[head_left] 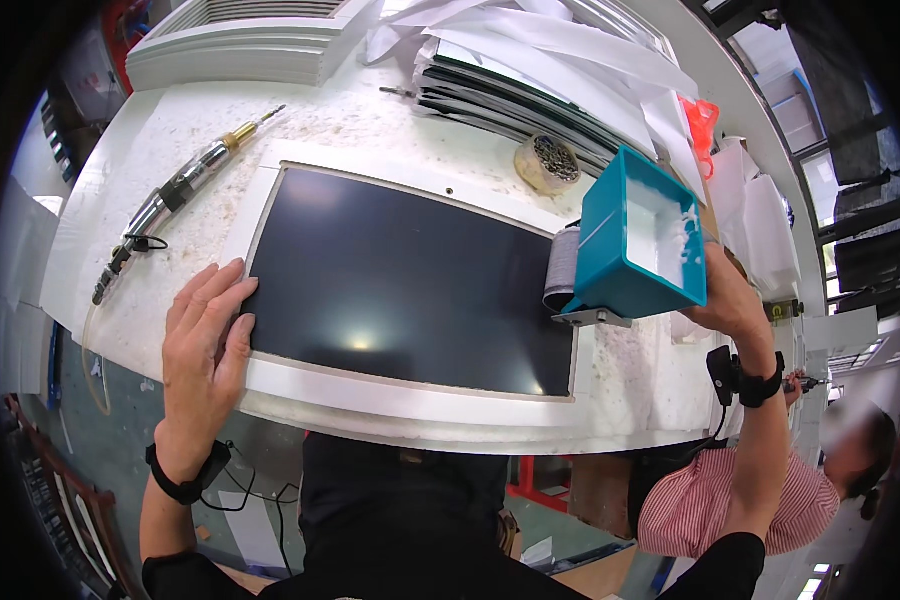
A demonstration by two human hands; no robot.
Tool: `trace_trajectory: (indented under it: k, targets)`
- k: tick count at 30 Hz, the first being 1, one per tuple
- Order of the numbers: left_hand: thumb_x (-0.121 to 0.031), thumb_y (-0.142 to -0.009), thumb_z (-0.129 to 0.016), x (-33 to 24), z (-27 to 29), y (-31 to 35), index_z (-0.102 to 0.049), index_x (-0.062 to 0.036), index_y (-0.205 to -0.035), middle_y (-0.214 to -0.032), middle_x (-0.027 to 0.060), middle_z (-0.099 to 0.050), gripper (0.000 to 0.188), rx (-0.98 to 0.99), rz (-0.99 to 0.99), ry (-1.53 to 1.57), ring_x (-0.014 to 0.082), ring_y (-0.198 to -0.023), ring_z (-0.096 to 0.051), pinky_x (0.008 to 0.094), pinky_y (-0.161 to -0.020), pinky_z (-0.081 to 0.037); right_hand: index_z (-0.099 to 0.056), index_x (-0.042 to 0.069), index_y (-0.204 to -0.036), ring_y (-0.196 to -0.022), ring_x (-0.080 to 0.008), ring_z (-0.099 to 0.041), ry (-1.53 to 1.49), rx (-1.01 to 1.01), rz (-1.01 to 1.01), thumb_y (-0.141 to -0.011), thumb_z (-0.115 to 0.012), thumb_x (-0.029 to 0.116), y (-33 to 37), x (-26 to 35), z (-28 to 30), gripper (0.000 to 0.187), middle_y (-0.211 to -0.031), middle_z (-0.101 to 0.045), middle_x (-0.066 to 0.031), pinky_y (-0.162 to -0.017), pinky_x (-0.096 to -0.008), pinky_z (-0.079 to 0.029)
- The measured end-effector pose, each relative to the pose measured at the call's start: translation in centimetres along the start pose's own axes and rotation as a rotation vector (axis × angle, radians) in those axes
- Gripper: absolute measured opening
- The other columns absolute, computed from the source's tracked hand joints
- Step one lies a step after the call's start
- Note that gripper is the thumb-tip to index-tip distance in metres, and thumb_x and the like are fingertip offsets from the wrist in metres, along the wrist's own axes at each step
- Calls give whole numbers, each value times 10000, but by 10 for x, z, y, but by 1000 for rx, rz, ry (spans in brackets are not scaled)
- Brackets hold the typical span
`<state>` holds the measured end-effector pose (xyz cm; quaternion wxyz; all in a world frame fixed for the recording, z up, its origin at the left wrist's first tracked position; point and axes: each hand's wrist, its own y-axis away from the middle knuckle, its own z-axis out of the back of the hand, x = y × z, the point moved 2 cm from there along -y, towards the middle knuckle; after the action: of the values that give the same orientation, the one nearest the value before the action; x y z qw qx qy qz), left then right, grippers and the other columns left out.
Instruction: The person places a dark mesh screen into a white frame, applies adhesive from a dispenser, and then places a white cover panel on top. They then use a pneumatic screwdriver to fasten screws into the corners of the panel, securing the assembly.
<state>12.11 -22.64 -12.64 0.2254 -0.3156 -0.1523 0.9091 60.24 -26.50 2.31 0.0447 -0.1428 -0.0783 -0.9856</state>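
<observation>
A dark glossy panel lies inside a white frame on the worktable. My left hand rests on the frame's left side, fingers stretched out, fingertips at the panel's edge. At the panel's right end my right hand holds a glue roller with a teal hopper; most of the fingers are hidden behind it. White glue coats the hopper's inside. The grey roller sits low over the panel's right edge; whether it touches cannot be made out.
A metal power screwdriver with a hose lies at left. A round tub of screws stands behind the frame, near stacked dark panels and white film. White frames are piled far left. Another person in a striped top is at right.
</observation>
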Motion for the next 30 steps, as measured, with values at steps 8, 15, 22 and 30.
trace_trajectory:
  k: [8,15,22,30]
  targets:
    - [-27,-894,-683,0,-3,2,-753,-56,-1150,-1294,122,-710,268,-5,-42,-9,393,-1331,-537,474,-1100,-437,-675,-44,-903,-599,-247,-445,-38,61,23,-834,-765,100,-10,-4,-11,183,-714,-591,-227,-643,-362,-498]
    - [29,-853,-693,3,-1,3,-758,-49,-1104,-1202,121,-729,271,-13,-87,57,416,-1276,-552,486,-1082,-441,-661,-41,-899,-617,-374,-405,76,103,90,-839,-751,114,-38,29,-21,189,-711,-574,-247,-618,-402,-484]
    - [12,-811,-741,10,-1,3,-764,-90,-1099,-1167,80,-732,306,-12,-132,80,429,-1228,-557,512,-1063,-459,-658,-65,-907,-577,-358,-477,40,98,168,-833,-770,112,-81,86,-38,222,-687,-576,-233,-609,-404,-478]
    - [-7,-772,-779,11,3,6,-768,-98,-1096,-1185,51,-728,337,-26,-157,75,439,-1233,-556,505,-1044,-495,-697,-61,-931,-622,-355,-568,-73,72,289,-846,-791,116,-141,178,-61,218,-735,-648,-208,-660,-398,-492]
